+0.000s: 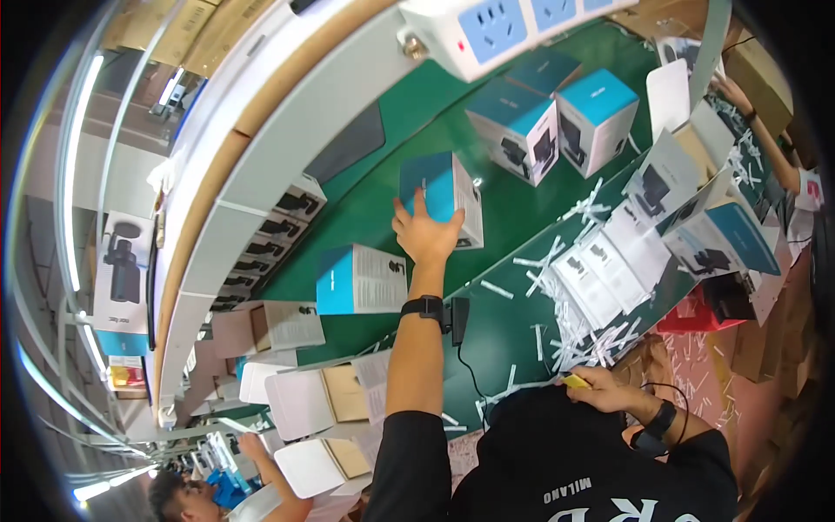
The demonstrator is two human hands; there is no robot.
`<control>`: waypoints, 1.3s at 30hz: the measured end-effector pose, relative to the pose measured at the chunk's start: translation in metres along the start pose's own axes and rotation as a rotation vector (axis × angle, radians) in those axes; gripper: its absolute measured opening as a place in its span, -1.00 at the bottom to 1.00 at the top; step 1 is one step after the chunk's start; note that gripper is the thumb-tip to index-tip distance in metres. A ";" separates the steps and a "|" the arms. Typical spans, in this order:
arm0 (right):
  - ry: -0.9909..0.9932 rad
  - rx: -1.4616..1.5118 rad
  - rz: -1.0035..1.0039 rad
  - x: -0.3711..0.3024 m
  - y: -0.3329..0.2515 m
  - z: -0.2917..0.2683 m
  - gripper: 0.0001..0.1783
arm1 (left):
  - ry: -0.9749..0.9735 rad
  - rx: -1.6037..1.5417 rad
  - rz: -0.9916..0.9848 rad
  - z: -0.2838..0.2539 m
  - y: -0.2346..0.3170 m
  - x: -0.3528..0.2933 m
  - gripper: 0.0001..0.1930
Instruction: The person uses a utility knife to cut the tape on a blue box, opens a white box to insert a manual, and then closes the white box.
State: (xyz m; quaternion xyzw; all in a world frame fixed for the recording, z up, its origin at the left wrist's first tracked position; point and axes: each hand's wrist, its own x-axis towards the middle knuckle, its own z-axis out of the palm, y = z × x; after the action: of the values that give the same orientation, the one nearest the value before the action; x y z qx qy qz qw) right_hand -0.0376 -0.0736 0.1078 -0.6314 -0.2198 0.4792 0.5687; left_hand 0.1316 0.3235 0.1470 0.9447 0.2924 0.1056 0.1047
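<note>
My left hand (428, 233) reaches forward over a blue-topped cardboard box (426, 174). Its fingers spread across the blue face and the thumb lies along the white printed side, gripping the box as it stands on the green table (487, 322). Close to my body on the right, my right hand (606, 389) is closed around a small yellow object (574, 381), mostly hidden by the fingers. Shredded white paper (574, 335) lies just beyond that hand, beside flat white printed cartons (604, 265).
Blue-topped boxes (596, 122) stand at the far right, another box (361, 280) left of my forearm. Open cartons (304, 400) line the left side. A power strip (491, 35) hangs over the far edge. Co-workers' arms (277, 474) show at left and far right (765, 139).
</note>
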 end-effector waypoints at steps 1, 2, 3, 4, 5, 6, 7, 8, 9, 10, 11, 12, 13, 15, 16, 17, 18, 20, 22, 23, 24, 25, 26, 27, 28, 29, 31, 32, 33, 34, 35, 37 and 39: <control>-0.005 -0.023 -0.016 0.006 -0.007 -0.008 -0.59 | 0.017 -0.011 0.014 0.003 -0.003 0.006 0.05; 0.028 -0.068 -0.028 0.011 -0.013 -0.015 -0.59 | 0.034 -0.021 0.013 0.001 -0.012 0.011 0.05; 0.074 -0.106 -0.028 0.011 -0.018 -0.019 -0.58 | -0.064 -0.029 0.132 -0.005 -0.027 0.013 0.03; 0.129 -0.133 -0.014 0.004 -0.018 -0.019 -0.58 | -0.178 -0.038 0.258 -0.014 -0.038 0.010 0.01; 0.145 -0.133 0.002 0.002 -0.008 -0.026 -0.58 | -0.193 0.053 0.369 -0.026 -0.053 0.010 -0.02; 0.201 -0.291 -0.050 0.000 0.009 -0.035 -0.58 | -0.204 0.148 0.474 -0.046 -0.063 0.003 -0.06; 0.228 -0.460 -0.120 0.010 0.006 -0.039 -0.58 | -0.199 0.149 0.454 -0.058 -0.088 -0.003 -0.06; 0.200 -0.469 -0.127 0.009 -0.001 -0.039 -0.58 | -0.122 0.193 0.401 -0.071 -0.115 -0.013 -0.12; 0.294 -0.448 -0.027 0.008 -0.025 -0.037 -0.68 | -0.045 0.246 0.339 -0.084 -0.137 -0.027 -0.19; 0.379 -0.431 0.072 0.015 -0.039 -0.034 -0.77 | -0.036 0.262 0.293 -0.094 -0.157 -0.045 -0.19; 0.326 -0.447 0.056 0.023 -0.034 -0.033 -0.77 | 0.062 0.133 0.262 -0.103 -0.177 -0.066 -0.24; 0.405 -0.471 0.060 0.019 -0.022 -0.035 -0.71 | 0.163 0.004 0.244 -0.115 -0.185 -0.088 -0.28; 0.486 -0.490 0.067 0.016 -0.007 -0.037 -0.64 | 0.262 -0.123 0.231 -0.124 -0.191 -0.114 -0.33; 0.555 -0.570 0.087 0.012 0.036 -0.049 -0.63 | 0.199 -0.627 -0.090 -0.143 -0.150 -0.184 -0.48; 0.659 -0.641 0.090 0.016 0.048 -0.052 -0.61 | 0.185 -0.608 -0.159 -0.149 -0.147 -0.224 -0.54; 0.654 -0.662 0.095 0.025 0.047 -0.051 -0.61 | 0.154 -0.610 -0.221 -0.147 -0.149 -0.255 -0.60; 0.722 -0.740 0.155 0.037 0.039 -0.054 -0.57 | 0.235 -0.387 -0.172 -0.146 -0.162 -0.273 -0.59; 0.831 -0.961 0.195 0.060 0.029 -0.063 -0.41 | 0.300 -0.023 -0.092 -0.149 -0.196 -0.293 -0.54; 0.761 -1.057 0.286 0.093 0.014 -0.058 -0.26 | 0.215 0.116 -0.197 -0.150 -0.223 -0.304 -0.53; 0.669 -1.059 0.171 0.099 0.031 -0.069 -0.30 | 0.131 0.117 -0.317 -0.150 -0.224 -0.303 -0.56; 0.666 -1.093 0.149 0.105 0.040 -0.068 -0.39 | 0.123 0.080 -0.299 -0.151 -0.221 -0.293 -0.56; 0.662 -1.123 0.126 0.102 0.047 -0.074 -0.48 | -0.048 0.207 -0.333 -0.152 -0.214 -0.283 -0.64; 0.673 -1.133 0.127 0.103 0.050 -0.076 -0.48 | -0.212 0.352 -0.379 -0.152 -0.216 -0.276 -0.71; 0.641 -1.139 0.080 0.095 0.052 -0.072 -0.54 | -0.212 0.344 -0.366 -0.150 -0.220 -0.272 -0.71; 0.607 -1.142 0.032 0.088 0.053 -0.068 -0.59 | -0.229 0.338 -0.312 -0.147 -0.225 -0.268 -0.74; 0.573 -1.141 -0.015 0.083 0.054 -0.065 -0.63 | -0.246 0.336 -0.258 -0.144 -0.227 -0.264 -0.77; 0.650 -1.148 -0.034 0.075 0.055 -0.063 -0.68 | -0.266 0.337 -0.190 -0.143 -0.228 -0.265 -0.78; 0.717 -1.160 -0.053 0.070 0.051 -0.062 -0.73 | -0.236 0.311 -0.123 -0.143 -0.221 -0.276 -0.80; 0.783 -1.172 -0.071 0.065 0.048 -0.061 -0.78 | -0.208 0.283 -0.056 -0.143 -0.213 -0.287 -0.81; 0.790 -1.170 -0.060 0.059 0.043 -0.060 -0.78 | -0.177 0.254 0.003 -0.143 -0.202 -0.299 -0.83; 0.879 -1.130 -0.170 0.058 0.035 -0.063 -0.81 | -0.165 0.189 0.049 -0.137 -0.188 -0.304 -0.85; 1.032 -1.034 -0.401 0.059 0.016 -0.060 -0.86 | -0.160 0.120 0.216 -0.127 -0.156 -0.311 -0.87; 1.040 -0.856 -0.382 0.055 -0.026 -0.037 -0.87 | -0.210 0.133 0.370 -0.122 -0.124 -0.311 -0.88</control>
State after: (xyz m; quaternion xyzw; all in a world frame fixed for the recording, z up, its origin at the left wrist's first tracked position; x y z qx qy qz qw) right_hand 0.0256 -0.0401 0.1088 -0.8975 -0.1956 -0.1221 0.3758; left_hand -0.2173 0.2615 0.1878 0.9928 0.1078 0.0045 0.0511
